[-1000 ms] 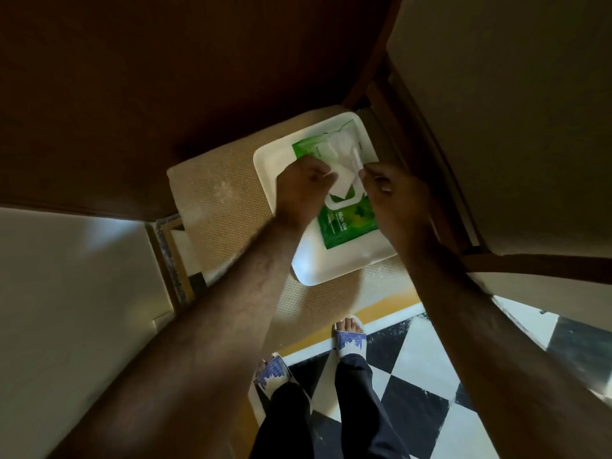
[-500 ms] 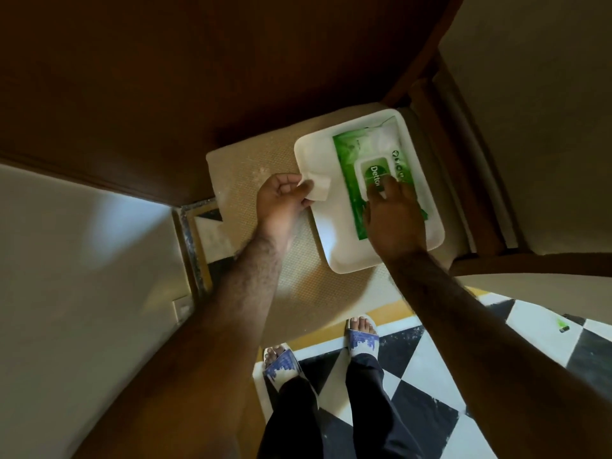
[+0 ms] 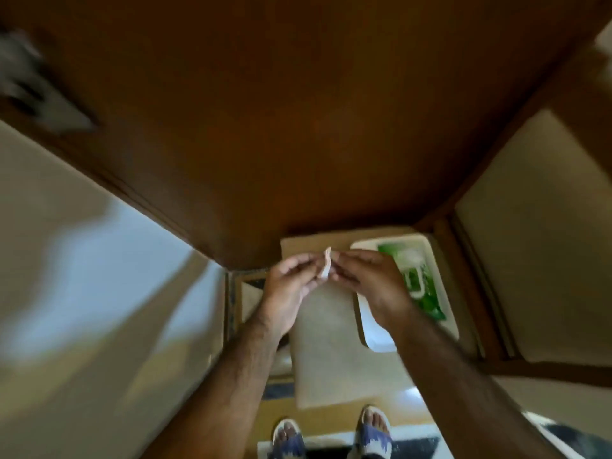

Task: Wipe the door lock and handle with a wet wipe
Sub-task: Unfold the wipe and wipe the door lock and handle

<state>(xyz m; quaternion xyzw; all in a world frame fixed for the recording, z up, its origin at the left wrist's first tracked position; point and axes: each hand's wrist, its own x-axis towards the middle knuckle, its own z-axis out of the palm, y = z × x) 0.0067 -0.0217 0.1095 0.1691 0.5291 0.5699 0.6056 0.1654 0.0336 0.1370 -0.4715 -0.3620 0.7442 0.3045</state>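
Note:
A small white wet wipe (image 3: 326,268) is pinched between the fingertips of my left hand (image 3: 288,286) and my right hand (image 3: 367,283), held in the air in front of the brown wooden door (image 3: 281,120). Below and right of my hands, the green wet wipe pack (image 3: 418,279) lies on a white tray (image 3: 372,332). A blurred metal lock plate (image 3: 29,91) shows on the door at the far left; its handle is too smeared to make out.
The tray rests on a beige padded stool (image 3: 331,352) pushed against the door. Cream walls (image 3: 66,293) flank the door on both sides. A checkered floor and my sandalled feet (image 3: 372,429) are at the bottom.
My right hand left the pack and joined my left hand on the wipe. Both hands rose off the tray. The view tilted up, bringing the lock plate into sight.

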